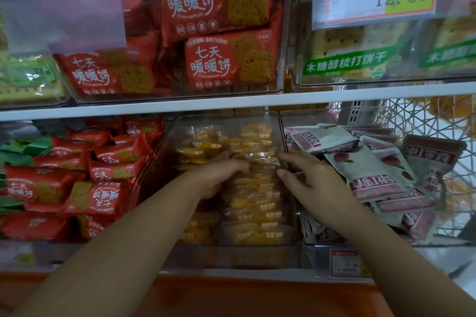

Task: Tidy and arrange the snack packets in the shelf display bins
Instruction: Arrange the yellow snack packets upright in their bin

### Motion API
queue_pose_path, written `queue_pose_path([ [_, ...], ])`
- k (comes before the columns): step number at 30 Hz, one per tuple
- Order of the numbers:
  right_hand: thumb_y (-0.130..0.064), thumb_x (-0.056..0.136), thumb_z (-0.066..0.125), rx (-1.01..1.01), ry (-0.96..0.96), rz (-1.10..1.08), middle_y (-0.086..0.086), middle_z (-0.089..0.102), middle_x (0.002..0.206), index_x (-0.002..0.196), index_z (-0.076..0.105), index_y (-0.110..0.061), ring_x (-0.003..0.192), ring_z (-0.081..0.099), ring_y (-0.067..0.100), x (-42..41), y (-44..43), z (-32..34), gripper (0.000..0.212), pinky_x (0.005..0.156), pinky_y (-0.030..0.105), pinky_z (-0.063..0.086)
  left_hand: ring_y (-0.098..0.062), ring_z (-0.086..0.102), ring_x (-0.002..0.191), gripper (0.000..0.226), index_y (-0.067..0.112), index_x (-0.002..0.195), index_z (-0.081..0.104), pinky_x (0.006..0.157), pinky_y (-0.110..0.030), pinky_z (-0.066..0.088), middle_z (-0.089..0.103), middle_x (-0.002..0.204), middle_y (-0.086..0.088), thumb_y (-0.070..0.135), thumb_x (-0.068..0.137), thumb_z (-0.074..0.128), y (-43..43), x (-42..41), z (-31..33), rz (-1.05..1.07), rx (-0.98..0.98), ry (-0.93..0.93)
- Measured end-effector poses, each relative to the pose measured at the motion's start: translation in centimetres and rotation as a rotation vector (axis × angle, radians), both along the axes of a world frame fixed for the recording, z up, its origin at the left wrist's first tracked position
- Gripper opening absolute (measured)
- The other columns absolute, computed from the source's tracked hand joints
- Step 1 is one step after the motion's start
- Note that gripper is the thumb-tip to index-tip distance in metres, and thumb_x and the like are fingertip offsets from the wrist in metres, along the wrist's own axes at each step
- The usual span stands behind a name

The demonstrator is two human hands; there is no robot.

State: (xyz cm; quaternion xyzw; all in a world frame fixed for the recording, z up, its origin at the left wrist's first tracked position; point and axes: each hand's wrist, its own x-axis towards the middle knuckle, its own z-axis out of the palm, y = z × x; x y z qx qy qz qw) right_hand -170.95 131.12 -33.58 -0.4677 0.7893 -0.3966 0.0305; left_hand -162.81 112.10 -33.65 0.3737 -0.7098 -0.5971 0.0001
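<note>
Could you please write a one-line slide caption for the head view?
Left hand grips and right hand touches yellow snack packets in the middle clear bin.

Left hand point(219, 175): bare | right hand point(311, 183): bare, thumbnail short and plain | left forearm point(128, 239): bare as far as seen | right forearm point(386, 252): bare likewise, as far as seen

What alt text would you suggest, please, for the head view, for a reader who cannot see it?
In a middle bin of yellow snack packets, the left hand grips some and the right hand touches them, fingers straight. Red packets lie left, pink-white packets right.
</note>
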Motion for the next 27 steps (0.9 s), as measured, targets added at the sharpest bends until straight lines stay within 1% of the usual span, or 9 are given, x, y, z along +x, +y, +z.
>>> queue_pose_path([
  [3, -0.035, 0.092, 0.051, 0.014, 0.016, -0.001, -0.002, 0.043, 0.145, 0.134, 0.051, -0.024, 0.134, 0.037, 0.012, 0.0, 0.0, 0.0, 0.043, 0.108, 0.037, 0.036, -0.024, 0.052, 0.117, 0.110, 0.025, 0.149, 0.021, 0.098, -0.040, 0.044, 0.049, 0.136, -0.006, 0.023, 0.054, 0.076, -0.5, -0.1, 0.4, -0.080, 0.019, -0.039],
  [5, -0.035, 0.092, 0.051, 0.012, 0.021, -0.005, -0.002, 0.043, 0.144, 0.134, 0.051, -0.024, 0.133, 0.037, 0.012, -0.1, -0.1, -0.1, 0.043, 0.107, 0.036, 0.036, -0.022, 0.045, 0.123, 0.105, 0.024, 0.151, -0.001, 0.100, -0.037, 0.040, 0.041, 0.143, -0.007, 0.014, 0.074, 0.069, -1.0, -0.4, 0.1, -0.105, 0.001, -0.039],
  [8, -0.034, 0.092, 0.051, -0.010, 0.031, 0.001, -0.004, 0.046, 0.141, 0.132, 0.053, -0.024, 0.130, 0.040, 0.009, -0.1, -0.1, -0.2, 0.041, 0.106, 0.032, 0.038, -0.021, 0.039, 0.126, 0.110, 0.025, 0.145, -0.025, 0.094, -0.030, 0.038, 0.027, 0.151, -0.008, 0.007, 0.082, 0.064, -1.1, -0.7, 0.2, -0.118, -0.062, -0.013],
  [10, -0.034, 0.092, 0.052, -0.017, 0.036, 0.003, -0.005, 0.047, 0.140, 0.130, 0.054, -0.023, 0.129, 0.042, 0.009, -0.1, -0.1, -0.2, 0.040, 0.105, 0.031, 0.038, -0.023, 0.037, 0.131, 0.113, 0.028, 0.145, -0.024, 0.098, -0.033, 0.038, 0.026, 0.153, -0.007, 0.007, 0.080, 0.067, -1.6, -0.7, 0.0, -0.133, -0.051, 0.006],
  [13, -0.034, 0.092, 0.052, -0.020, 0.034, 0.009, -0.005, 0.048, 0.139, 0.130, 0.054, -0.022, 0.129, 0.041, 0.009, -0.2, -0.1, -0.2, 0.041, 0.105, 0.032, 0.038, -0.024, 0.037, 0.133, 0.120, 0.031, 0.149, -0.011, 0.106, -0.036, 0.035, 0.030, 0.151, -0.002, 0.015, 0.069, 0.078, -2.2, -0.4, -0.1, -0.175, -0.030, 0.014],
  [17, -0.033, 0.091, 0.053, -0.024, 0.037, 0.013, -0.007, 0.048, 0.138, 0.130, 0.054, -0.023, 0.126, 0.042, 0.006, -0.1, 0.0, 0.0, 0.040, 0.102, 0.023, 0.037, -0.024, 0.034, 0.136, 0.143, 0.035, 0.149, -0.002, 0.112, -0.043, 0.030, 0.031, 0.152, -0.005, 0.040, 0.039, 0.090, -2.3, -0.3, 0.1, -0.233, -0.054, -0.012],
  [21, -0.033, 0.091, 0.054, -0.022, 0.041, 0.001, -0.008, 0.049, 0.137, 0.130, 0.054, -0.023, 0.123, 0.046, 0.007, 0.1, -0.1, 0.0, 0.040, 0.099, 0.020, 0.037, -0.023, 0.017, 0.143, 0.148, 0.026, 0.146, -0.022, 0.117, -0.044, 0.019, 0.010, 0.159, -0.003, 0.045, 0.048, 0.087, -1.9, -0.6, -0.2, -0.255, -0.067, -0.058],
  [25, -0.031, 0.091, 0.055, -0.029, 0.040, 0.002, -0.007, 0.052, 0.134, 0.130, 0.055, -0.022, 0.119, 0.049, 0.007, 0.1, -0.1, 0.1, 0.040, 0.094, 0.016, 0.037, -0.026, 0.024, 0.141, 0.156, 0.029, 0.144, -0.027, 0.115, -0.047, 0.023, 0.014, 0.158, -0.006, 0.055, 0.041, 0.087, -1.2, -1.0, -0.4, -0.188, -0.063, 0.010],
  [27, -0.031, 0.091, 0.055, -0.030, 0.033, 0.008, -0.007, 0.052, 0.134, 0.130, 0.055, -0.022, 0.118, 0.050, 0.008, 0.1, -0.1, 0.2, 0.040, 0.094, 0.017, 0.039, -0.028, 0.028, 0.139, 0.143, 0.027, 0.146, -0.021, 0.113, -0.045, 0.026, 0.021, 0.155, -0.008, 0.049, 0.049, 0.081, -0.9, -1.2, -0.4, -0.123, -0.072, 0.065],
])
